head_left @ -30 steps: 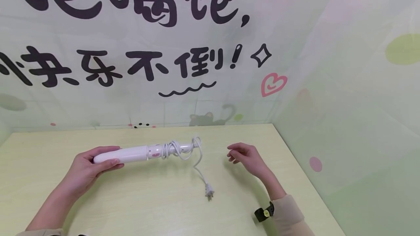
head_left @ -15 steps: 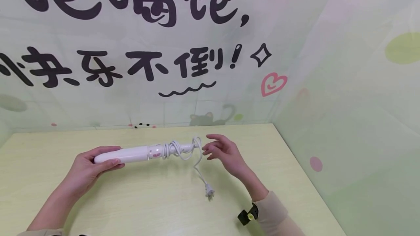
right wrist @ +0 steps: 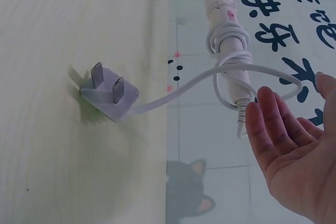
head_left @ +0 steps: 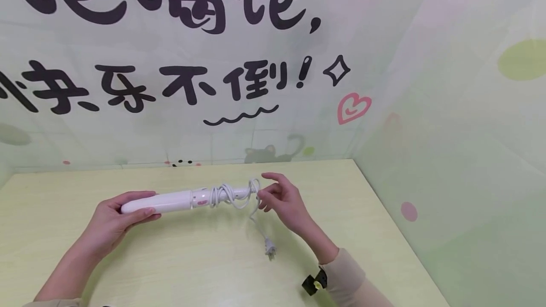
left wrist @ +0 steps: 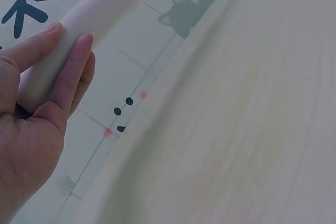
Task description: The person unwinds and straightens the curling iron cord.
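My left hand point(head_left: 108, 221) grips the thick rounded end of a white hair iron point(head_left: 168, 201), thumb on the near side and fingers behind it. The hair iron is held level above the table, with its narrower end to the right. A white cord point(head_left: 228, 194) is wound in loose loops round that end. From there the cord hangs to a two-pin plug point(right wrist: 109, 94), low over the tabletop. At the cord's outer loop is my right hand point(head_left: 285, 203). In the right wrist view, its fingers are extended, with the loop passing between thumb and fingers, not pinched.
The pale wooden table point(head_left: 179, 259) meets a printed wall sheet point(head_left: 239, 141) at the back and another sheet point(head_left: 448, 193) on the right. A black wrist strap with a small device point(head_left: 314, 282) sits on my right wrist.
My right hand has moved left from over the table's right side to the cord loop at the hair iron's end. The left hand and the hair iron have stayed almost still.
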`<state>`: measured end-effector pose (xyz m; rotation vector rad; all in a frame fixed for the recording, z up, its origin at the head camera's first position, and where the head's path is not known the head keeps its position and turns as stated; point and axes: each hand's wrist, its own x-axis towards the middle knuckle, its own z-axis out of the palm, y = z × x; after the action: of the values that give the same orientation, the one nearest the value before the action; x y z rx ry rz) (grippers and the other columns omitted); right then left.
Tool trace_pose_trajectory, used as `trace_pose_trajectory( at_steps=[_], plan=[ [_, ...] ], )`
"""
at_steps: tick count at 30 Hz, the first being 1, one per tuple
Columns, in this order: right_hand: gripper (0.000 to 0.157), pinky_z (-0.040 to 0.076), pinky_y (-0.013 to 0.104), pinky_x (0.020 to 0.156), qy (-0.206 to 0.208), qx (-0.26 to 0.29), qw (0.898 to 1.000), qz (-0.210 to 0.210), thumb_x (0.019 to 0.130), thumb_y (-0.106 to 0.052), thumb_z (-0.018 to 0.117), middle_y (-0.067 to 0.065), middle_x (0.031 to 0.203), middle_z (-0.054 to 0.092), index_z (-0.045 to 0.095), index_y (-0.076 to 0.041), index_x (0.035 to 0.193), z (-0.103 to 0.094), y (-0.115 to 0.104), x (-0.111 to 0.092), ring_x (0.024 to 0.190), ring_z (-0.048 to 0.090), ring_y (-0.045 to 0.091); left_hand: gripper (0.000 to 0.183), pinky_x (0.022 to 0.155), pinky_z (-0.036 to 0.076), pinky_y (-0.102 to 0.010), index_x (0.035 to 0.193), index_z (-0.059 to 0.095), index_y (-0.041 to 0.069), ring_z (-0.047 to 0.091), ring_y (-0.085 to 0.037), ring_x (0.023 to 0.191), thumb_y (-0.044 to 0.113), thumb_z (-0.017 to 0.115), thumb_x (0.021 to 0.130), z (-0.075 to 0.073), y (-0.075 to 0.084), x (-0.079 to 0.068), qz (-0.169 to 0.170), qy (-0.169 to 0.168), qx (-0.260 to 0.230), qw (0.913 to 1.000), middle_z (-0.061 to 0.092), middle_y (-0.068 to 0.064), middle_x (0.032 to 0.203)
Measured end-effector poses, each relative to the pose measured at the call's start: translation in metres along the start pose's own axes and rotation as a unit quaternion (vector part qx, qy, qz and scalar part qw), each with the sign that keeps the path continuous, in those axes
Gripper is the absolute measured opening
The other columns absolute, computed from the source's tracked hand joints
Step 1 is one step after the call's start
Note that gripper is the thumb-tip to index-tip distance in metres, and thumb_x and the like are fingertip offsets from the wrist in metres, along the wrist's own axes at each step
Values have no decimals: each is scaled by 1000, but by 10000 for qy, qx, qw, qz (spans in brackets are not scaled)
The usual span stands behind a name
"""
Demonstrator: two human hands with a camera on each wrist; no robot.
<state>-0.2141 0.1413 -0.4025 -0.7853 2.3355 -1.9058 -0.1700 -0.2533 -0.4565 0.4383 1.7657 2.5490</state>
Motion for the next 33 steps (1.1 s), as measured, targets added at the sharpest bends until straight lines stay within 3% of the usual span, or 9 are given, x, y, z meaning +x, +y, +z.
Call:
trace_pose_trajectory(
  at_steps=[9,20,28,33],
  plan=[
    [50,68,38,67,60,-89,9993,357,97,-5,70,18,96,72,50,-1,144,13,-4,4,77,71,32,38,87,63,-39,124,71,-2,76,-27,92,-22,59,93,0,1,1,31,-14,123,9999,67,-6,116],
    [50,68,37,80,-201,271,9990,291,102,4,58,32,104,68,42,6,149,14,2,-2,82,72,42,37,87,63,-39,123,72,-2,76,-28,90,-20,60,93,0,1,0,-81,27,179,9998,66,-6,115],
    [37,67,32,79,-188,-173,9997,63,107,1,49,29,100,69,50,9,143,4,7,-5,74,72,35,37,87,63,-39,125,71,-3,76,-28,90,-20,60,93,-1,0,0,-115,-7,204,9997,65,-7,116],
    [37,65,26,69,-266,290,9987,310,107,2,46,21,93,68,51,8,143,-3,7,-7,66,67,18,37,87,63,-39,125,70,-5,76,-28,91,-20,60,94,-1,1,0,-76,-62,216,9997,63,-7,117]
  ],
)
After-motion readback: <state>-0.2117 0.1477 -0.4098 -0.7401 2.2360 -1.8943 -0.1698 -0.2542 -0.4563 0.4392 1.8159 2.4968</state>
